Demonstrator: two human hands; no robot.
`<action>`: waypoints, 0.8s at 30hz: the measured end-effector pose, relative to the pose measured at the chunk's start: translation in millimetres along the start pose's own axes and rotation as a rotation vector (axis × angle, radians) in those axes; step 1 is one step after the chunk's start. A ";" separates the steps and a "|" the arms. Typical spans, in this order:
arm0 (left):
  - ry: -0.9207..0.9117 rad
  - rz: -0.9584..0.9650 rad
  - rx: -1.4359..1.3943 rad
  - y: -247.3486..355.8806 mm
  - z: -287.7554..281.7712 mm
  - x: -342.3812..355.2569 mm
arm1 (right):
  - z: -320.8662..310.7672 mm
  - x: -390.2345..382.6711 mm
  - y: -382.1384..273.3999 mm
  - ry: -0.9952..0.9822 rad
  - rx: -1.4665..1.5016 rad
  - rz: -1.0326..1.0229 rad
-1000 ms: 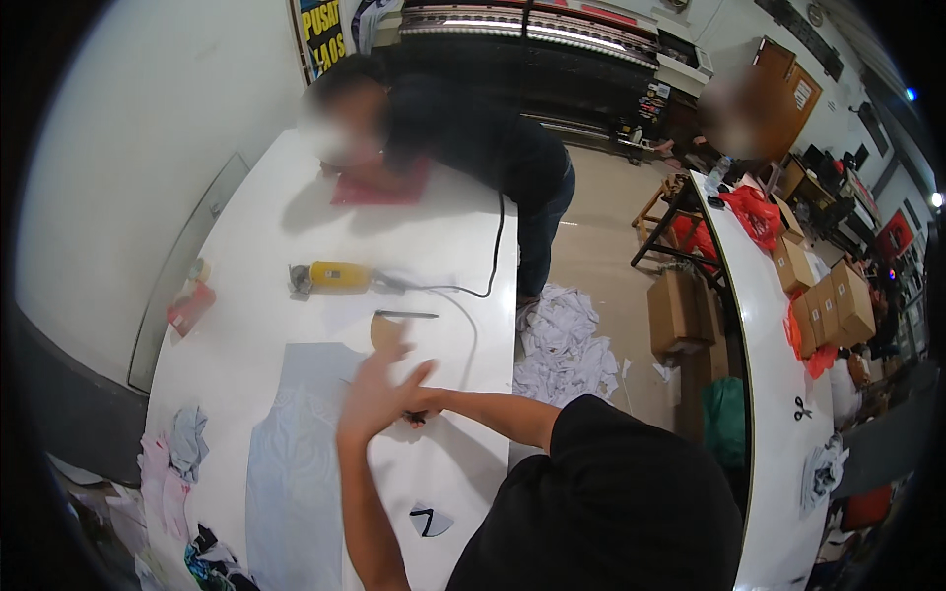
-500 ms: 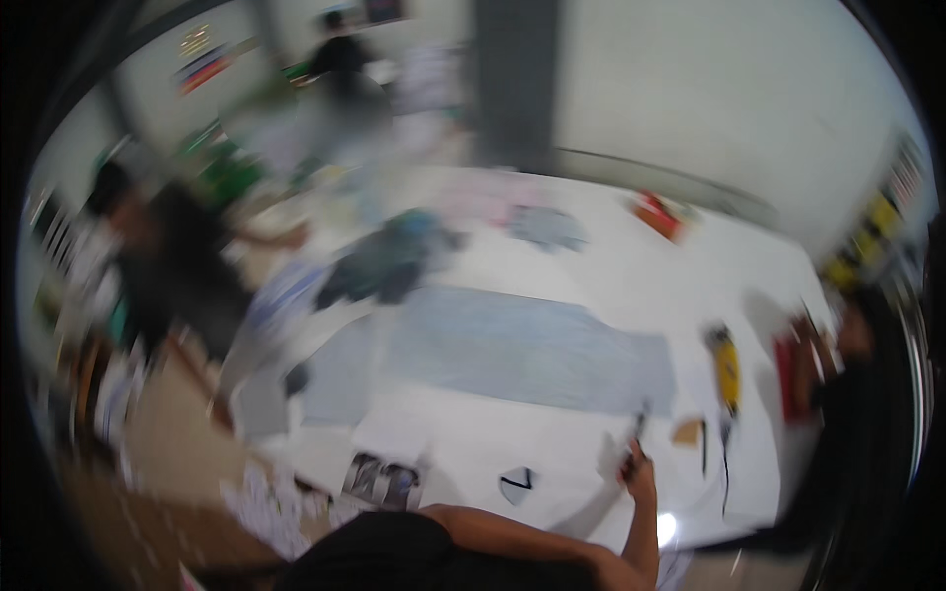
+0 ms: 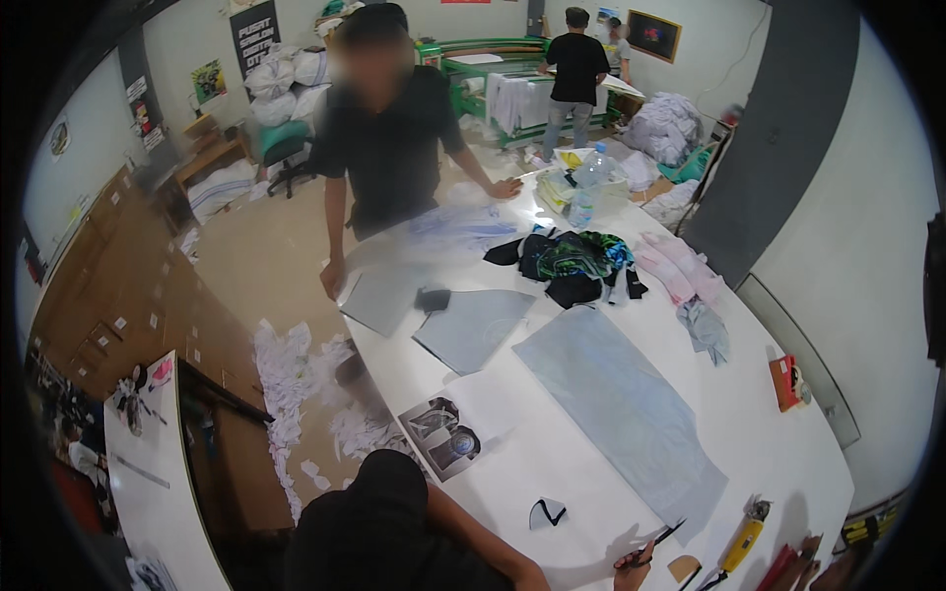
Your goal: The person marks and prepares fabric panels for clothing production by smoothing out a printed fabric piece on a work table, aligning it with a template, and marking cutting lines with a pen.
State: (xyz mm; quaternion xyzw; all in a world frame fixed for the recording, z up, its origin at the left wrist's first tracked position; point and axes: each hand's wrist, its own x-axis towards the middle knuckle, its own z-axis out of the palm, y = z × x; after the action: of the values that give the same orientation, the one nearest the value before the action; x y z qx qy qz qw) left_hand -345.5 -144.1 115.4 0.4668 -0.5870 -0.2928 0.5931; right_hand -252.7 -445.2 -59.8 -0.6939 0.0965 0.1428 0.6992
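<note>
My right hand (image 3: 634, 563) comes in at the lower edge, fingers closed round dark-handled scissors (image 3: 670, 533). Their blades point up and right, at the near end of a long pale blue-grey cloth panel (image 3: 631, 409). My left forearm (image 3: 483, 548) runs from a black sleeve down to the lower edge, and its hand is cut off. Between the arms and the panel lies a small grey cloth piece with a black strip (image 3: 547, 513). Right of the scissors are a tan rounded piece (image 3: 682, 567) and a yellow hand-held power tool (image 3: 744, 541).
On the white table (image 3: 493, 492) lie more grey pieces (image 3: 478, 330), a printed photo sheet (image 3: 440, 439), dark patterned clothes (image 3: 576, 261), pink cloth (image 3: 677, 266) and a red box (image 3: 786, 382). A water bottle (image 3: 589, 185) stands behind. A person in black (image 3: 394, 148) leans on the far left edge.
My view has swung left, so the table and scissors hand now sit lower in the picture. My right hand still grips the scissors. The co-worker now shows larger, with both hands at the table edge.
</note>
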 end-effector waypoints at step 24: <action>0.197 -0.042 0.056 10.6 19.8 -51.1 | -4.4 9.1 15.4 0.063 -0.158 -0.100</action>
State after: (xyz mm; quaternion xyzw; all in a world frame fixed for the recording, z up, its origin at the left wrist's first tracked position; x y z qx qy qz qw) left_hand -374.0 -98.3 100.8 0.5222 -0.5237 -0.2413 0.6284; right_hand -249.1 -449.0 -77.4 -0.7548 0.0719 0.0929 0.6453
